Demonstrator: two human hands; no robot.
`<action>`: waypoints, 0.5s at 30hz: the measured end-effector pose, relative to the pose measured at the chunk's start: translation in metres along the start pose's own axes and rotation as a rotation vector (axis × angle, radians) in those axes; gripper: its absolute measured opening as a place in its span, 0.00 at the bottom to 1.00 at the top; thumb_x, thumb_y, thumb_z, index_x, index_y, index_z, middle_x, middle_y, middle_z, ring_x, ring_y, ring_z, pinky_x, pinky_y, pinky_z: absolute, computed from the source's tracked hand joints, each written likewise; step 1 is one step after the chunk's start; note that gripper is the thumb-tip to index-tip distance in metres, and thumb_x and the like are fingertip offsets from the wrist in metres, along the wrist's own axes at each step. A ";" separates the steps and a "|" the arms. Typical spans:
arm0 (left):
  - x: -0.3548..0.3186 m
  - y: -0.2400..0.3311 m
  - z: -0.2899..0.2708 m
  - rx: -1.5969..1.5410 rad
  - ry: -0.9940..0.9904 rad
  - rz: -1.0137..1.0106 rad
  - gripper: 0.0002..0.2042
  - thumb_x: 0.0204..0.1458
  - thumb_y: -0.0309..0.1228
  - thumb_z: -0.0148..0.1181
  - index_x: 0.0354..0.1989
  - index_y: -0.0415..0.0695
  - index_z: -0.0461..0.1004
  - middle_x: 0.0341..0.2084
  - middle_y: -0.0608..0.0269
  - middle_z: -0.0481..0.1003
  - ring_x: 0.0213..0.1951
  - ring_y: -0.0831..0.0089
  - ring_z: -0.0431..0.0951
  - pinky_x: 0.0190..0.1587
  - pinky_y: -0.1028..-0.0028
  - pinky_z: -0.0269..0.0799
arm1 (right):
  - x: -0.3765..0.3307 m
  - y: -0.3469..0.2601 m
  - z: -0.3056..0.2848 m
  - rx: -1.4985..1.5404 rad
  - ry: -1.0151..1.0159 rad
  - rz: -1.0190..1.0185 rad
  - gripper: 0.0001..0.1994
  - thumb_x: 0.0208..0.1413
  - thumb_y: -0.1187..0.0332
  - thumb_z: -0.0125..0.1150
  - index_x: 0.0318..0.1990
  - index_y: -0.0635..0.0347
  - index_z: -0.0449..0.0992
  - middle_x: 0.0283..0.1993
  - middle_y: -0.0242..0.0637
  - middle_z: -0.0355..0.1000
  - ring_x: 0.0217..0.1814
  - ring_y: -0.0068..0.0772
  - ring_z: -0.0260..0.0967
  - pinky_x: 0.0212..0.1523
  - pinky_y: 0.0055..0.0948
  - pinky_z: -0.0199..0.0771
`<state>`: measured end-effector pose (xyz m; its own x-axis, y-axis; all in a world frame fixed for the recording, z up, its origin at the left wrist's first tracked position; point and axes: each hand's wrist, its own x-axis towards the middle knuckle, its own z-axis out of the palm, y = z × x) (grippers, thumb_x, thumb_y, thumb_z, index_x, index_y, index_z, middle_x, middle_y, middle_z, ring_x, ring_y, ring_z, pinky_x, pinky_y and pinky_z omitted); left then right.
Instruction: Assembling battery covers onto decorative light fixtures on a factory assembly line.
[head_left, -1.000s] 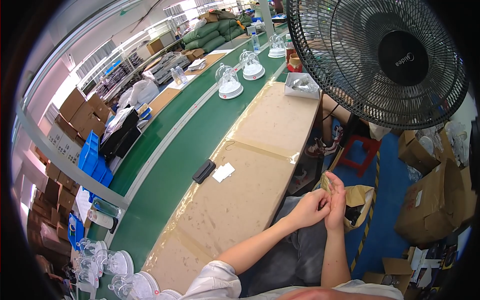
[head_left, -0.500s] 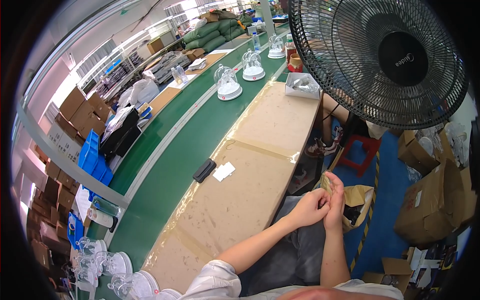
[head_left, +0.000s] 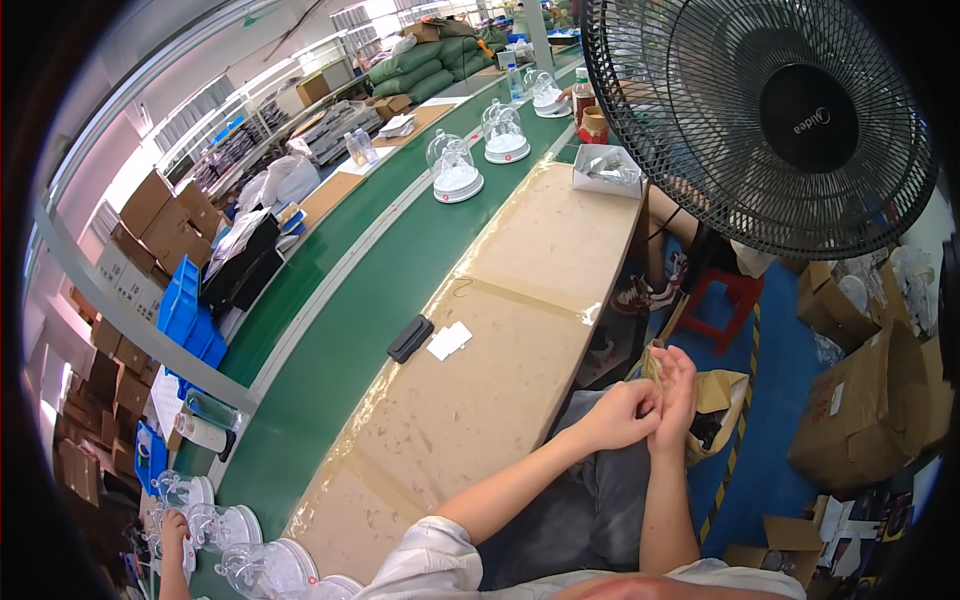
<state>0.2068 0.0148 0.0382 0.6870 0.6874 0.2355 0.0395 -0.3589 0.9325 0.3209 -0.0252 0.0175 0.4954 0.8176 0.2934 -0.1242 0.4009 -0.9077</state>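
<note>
Over my lap, beside the table's right edge, my two hands meet. My left hand [head_left: 622, 414] has its fingers pinched together against the palm of my right hand; what they hold, if anything, is hidden. My right hand [head_left: 677, 400] is raised, palm turned towards the left hand, with its fingers stretched upward and slightly curved. Just behind them stands an open brown paper bag [head_left: 735, 400] with dark contents. On the brown table board [head_left: 480, 400] lie a black oblong case [head_left: 409, 340] and some white paper pieces [head_left: 449, 341].
Clear domes on white bases stand along the green belt [head_left: 375, 270], among them a near dome [head_left: 455, 172] and a lower-left dome [head_left: 265, 570]. A co-worker's hand [head_left: 174, 528] is at the lower-left group. A black fan [head_left: 700, 130], red stool [head_left: 722, 300] and cardboard box [head_left: 865, 405] occupy the right.
A co-worker's hand has come in at the lower-left domes. Another hand now touches the farthest dome, which has tilted. The fingers of my right hand have parted slightly; my left hand stays pinched.
</note>
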 end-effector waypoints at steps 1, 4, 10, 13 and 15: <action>-0.001 -0.004 -0.002 0.060 -0.046 0.089 0.05 0.46 0.25 0.58 0.31 0.39 0.71 0.24 0.62 0.69 0.27 0.72 0.68 0.31 0.72 0.65 | 0.004 0.002 -0.003 0.157 0.066 0.136 0.28 0.72 0.48 0.31 0.62 0.63 0.64 0.61 0.43 0.67 0.66 0.36 0.61 0.68 0.36 0.52; -0.006 -0.006 0.003 0.155 -0.069 0.254 0.06 0.45 0.26 0.59 0.31 0.41 0.71 0.25 0.60 0.70 0.27 0.66 0.69 0.32 0.68 0.65 | 0.006 0.002 -0.010 0.355 0.099 0.290 0.29 0.71 0.46 0.33 0.63 0.62 0.63 0.61 0.43 0.68 0.64 0.33 0.62 0.63 0.32 0.58; -0.010 0.016 0.013 0.120 0.135 0.141 0.10 0.48 0.27 0.62 0.39 0.41 0.76 0.31 0.59 0.71 0.36 0.62 0.72 0.44 0.66 0.65 | 0.002 -0.002 -0.011 0.332 0.086 0.196 0.30 0.71 0.45 0.32 0.64 0.64 0.62 0.61 0.45 0.67 0.64 0.34 0.63 0.63 0.31 0.59; -0.012 0.009 0.018 0.229 0.222 0.322 0.14 0.49 0.27 0.63 0.45 0.42 0.78 0.35 0.60 0.73 0.39 0.62 0.74 0.46 0.67 0.66 | 0.002 -0.004 -0.010 0.364 0.120 0.202 0.30 0.71 0.46 0.32 0.63 0.64 0.62 0.61 0.45 0.67 0.64 0.34 0.63 0.63 0.31 0.59; -0.013 0.011 0.017 0.238 0.212 0.312 0.14 0.49 0.27 0.63 0.46 0.43 0.78 0.36 0.60 0.73 0.40 0.63 0.74 0.46 0.68 0.66 | 0.003 -0.003 -0.011 0.384 0.130 0.196 0.29 0.71 0.47 0.32 0.63 0.64 0.63 0.61 0.44 0.67 0.64 0.34 0.63 0.63 0.31 0.59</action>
<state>0.2112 -0.0087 0.0404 0.5297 0.6281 0.5700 0.0369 -0.6884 0.7244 0.3321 -0.0288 0.0178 0.5315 0.8446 0.0645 -0.5242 0.3878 -0.7582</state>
